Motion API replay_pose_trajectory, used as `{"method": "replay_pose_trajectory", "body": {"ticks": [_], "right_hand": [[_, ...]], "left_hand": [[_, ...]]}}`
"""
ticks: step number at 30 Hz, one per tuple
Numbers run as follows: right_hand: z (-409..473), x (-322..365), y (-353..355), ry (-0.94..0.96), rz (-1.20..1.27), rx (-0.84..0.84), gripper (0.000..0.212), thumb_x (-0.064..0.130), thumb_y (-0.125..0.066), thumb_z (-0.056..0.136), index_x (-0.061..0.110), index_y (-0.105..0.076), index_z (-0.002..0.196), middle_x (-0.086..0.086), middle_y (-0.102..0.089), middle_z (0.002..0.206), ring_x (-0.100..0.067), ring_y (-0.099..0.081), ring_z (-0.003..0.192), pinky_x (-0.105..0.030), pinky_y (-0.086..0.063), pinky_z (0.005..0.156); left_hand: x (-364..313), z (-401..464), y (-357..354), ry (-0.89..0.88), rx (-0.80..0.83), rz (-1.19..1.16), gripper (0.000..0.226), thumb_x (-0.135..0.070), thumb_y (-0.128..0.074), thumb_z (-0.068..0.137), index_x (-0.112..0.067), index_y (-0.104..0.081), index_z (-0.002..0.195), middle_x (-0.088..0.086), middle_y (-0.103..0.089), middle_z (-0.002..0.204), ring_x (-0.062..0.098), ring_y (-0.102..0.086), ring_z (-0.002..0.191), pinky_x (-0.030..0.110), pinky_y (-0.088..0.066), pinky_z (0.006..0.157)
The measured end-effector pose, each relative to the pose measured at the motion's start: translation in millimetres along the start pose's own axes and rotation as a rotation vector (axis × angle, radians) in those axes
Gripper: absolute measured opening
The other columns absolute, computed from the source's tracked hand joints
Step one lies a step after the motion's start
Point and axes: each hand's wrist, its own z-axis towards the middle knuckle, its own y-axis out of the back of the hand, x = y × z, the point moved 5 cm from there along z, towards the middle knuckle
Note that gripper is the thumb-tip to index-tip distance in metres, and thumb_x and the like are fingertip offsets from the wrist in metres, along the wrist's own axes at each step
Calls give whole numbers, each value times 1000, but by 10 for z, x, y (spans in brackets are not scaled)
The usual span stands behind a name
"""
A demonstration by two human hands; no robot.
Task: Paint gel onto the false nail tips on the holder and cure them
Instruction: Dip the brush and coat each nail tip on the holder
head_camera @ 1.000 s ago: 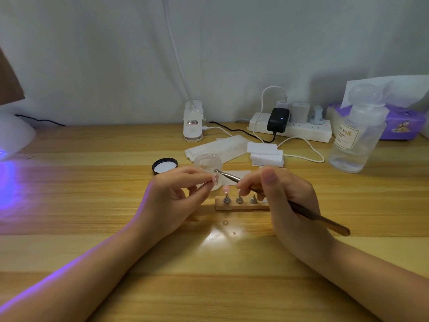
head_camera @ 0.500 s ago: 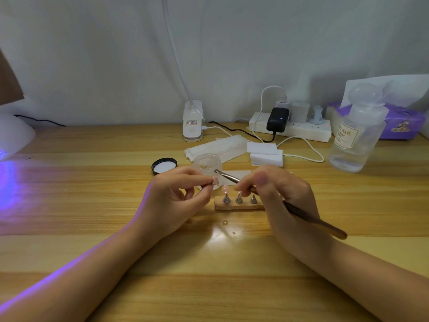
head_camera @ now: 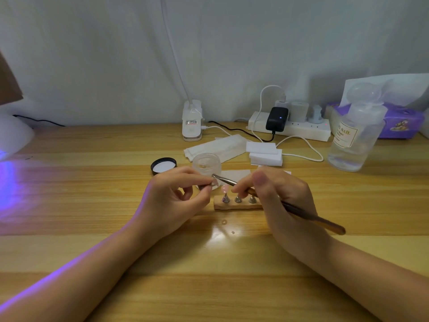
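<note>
My left hand (head_camera: 173, 197) pinches a small metal peg with a pale false nail tip (head_camera: 213, 183) between thumb and forefinger. My right hand (head_camera: 279, 201) grips a gel brush (head_camera: 301, 212) like a pen, and its metal end touches the held tip. Just below and between the hands lies the wooden holder (head_camera: 234, 205) with three metal cones; the left cone carries a pink tip (head_camera: 224, 188). An open frosted gel jar (head_camera: 206, 164) stands right behind my left fingers. The curing lamp (head_camera: 12, 135) glows violet at the far left edge.
The jar's black lid (head_camera: 163, 165) lies left of the jar. Behind are white wipes (head_camera: 218, 147), white blocks (head_camera: 264, 153), a clip lamp base (head_camera: 192, 122), a power strip with cables (head_camera: 290, 129), a clear liquid bottle (head_camera: 355, 138) and a purple tissue box (head_camera: 404, 123).
Both hands have stayed nearly in place; the brush tip has shifted slightly along the held nail tip and the brush handle has dropped a little.
</note>
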Motion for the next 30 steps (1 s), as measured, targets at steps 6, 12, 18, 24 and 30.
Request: {"method": "replay_pose_trajectory", "body": {"ticks": [6, 12, 18, 24, 30], "right_hand": [[-18, 0, 52, -28, 6, -39, 47, 33, -33, 94, 19, -64, 62, 9, -57, 57, -2, -55, 58, -16, -41, 60], [-3, 12, 40, -18, 20, -31, 44, 36, -31, 95, 21, -63, 69, 9, -59, 62, 0, -56, 64, -15, -42, 63], [-9, 5, 32, -20, -19, -18, 50, 42, -29, 95, 20, -65, 67, 5, -61, 61, -3, -57, 63, -22, -43, 65], [-23, -6, 69, -93, 95, -53, 43, 32, -28, 91, 26, -61, 64, 7, -57, 56, -1, -55, 59, -12, -40, 61], [-5, 4, 24, -69, 24, -13, 41, 30, -31, 93, 20, -64, 72, 5, -63, 65, -1, -57, 68, -12, -41, 66]], "left_hand": [[-5, -6, 7, -6, 8, -3, 17, -8, -69, 75, -21, -70, 86, -8, -64, 77, 9, -46, 55, 15, -34, 45], [-2, -4, 15, -11, 12, 9, 25, -1, -70, 76, -23, -69, 87, -11, -63, 75, 11, -47, 57, 13, -35, 46], [-10, 0, 8, -22, 11, 12, 23, 0, -70, 76, -19, -69, 88, -11, -63, 75, 10, -48, 57, 14, -35, 45], [-18, 10, 6, -50, -2, 4, 16, -17, -62, 76, -22, -67, 90, -8, -64, 79, 9, -51, 60, 15, -36, 44], [18, 10, -6, -58, 4, 0, 18, -12, -66, 79, -26, -66, 89, -6, -66, 81, 19, -54, 60, 32, -36, 40]]}}
